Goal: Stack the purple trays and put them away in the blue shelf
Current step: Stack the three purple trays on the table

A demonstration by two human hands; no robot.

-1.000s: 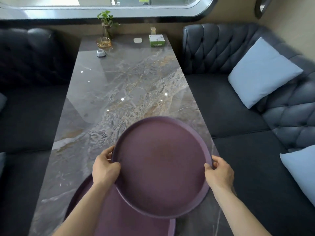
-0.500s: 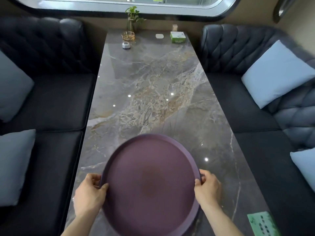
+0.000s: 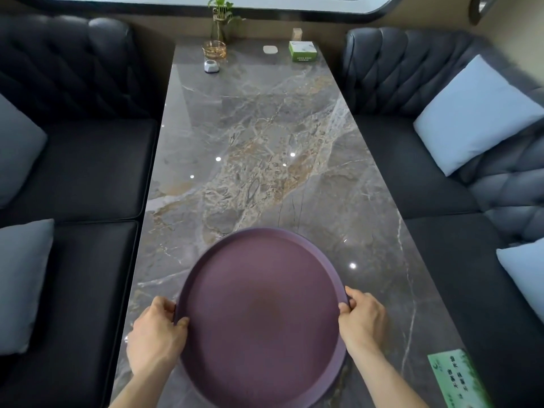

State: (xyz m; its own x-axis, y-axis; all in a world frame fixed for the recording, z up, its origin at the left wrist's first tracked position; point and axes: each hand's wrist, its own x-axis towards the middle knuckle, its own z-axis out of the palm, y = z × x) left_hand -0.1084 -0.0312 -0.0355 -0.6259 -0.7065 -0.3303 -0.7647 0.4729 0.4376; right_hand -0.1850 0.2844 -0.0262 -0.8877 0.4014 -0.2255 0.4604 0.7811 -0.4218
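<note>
A round purple tray (image 3: pixel 262 316) lies at the near end of the grey marble table (image 3: pixel 265 160). My left hand (image 3: pixel 156 337) grips its left rim and my right hand (image 3: pixel 363 319) grips its right rim, thumbs on top. A second purple rim edge shows just under the tray at its right and lower side, so another tray seems to sit beneath it. The blue shelf is not in view.
Dark sofas flank the table, with pale blue cushions (image 3: pixel 474 113) on the right and grey ones (image 3: pixel 20 284) on the left. At the far end stand a plant vase (image 3: pixel 220 22), a glass ashtray (image 3: pixel 214 49), a small white device (image 3: pixel 211 66) and a green box (image 3: pixel 302 50). A green card (image 3: pixel 456 378) lies at the near right.
The tray in my hands has come left over the other purple tray that lay at the near left, which is now covered. The view has swung left and centred on the table.
</note>
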